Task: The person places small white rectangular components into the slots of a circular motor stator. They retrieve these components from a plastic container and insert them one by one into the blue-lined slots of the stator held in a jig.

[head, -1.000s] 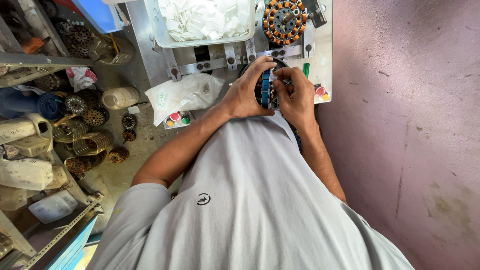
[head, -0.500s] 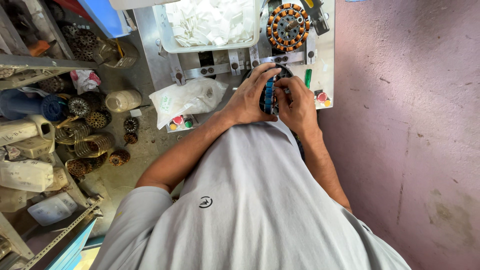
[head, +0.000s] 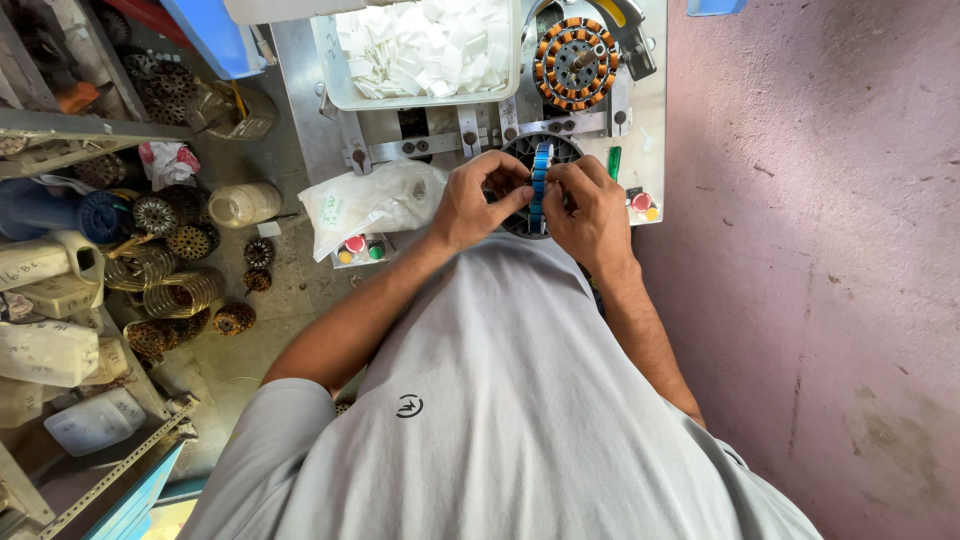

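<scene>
Both hands are up at the near edge of the worktop [head: 320, 110], and between them stands a blue ring-shaped stator core [head: 541, 185], turned on edge so only its blue rim faces up. The left hand [head: 478, 200] has its fingers curled onto the left side of the ring, thumb tucked near the rim. The right hand [head: 590, 205] is closed on the right side, fingertips pinching right at the blue edge. The two hands nearly meet across it. The ring sits over a dark round fixture [head: 520, 152] on the metal plate, though whether it touches that fixture is hard to tell.

Just beyond, further along the worktop, a wound stator [head: 574, 63] with copper-orange coils lies flat on its mount. To its left is a shallow tray [head: 335, 70] heaped with white paper slips [head: 425, 45]. A crumpled clear plastic bag [head: 375, 200] lies just left of the left hand, with small red, yellow and green buttons [head: 358, 248] under its near edge. A green-handled tool [head: 614, 162] and another pair of red and yellow buttons [head: 643, 205] sit just right of the right hand.

Down on the floor to the left: scattered wound cores [head: 180, 235], wire coils [head: 175, 292] and pale plastic jugs [head: 45, 350].
</scene>
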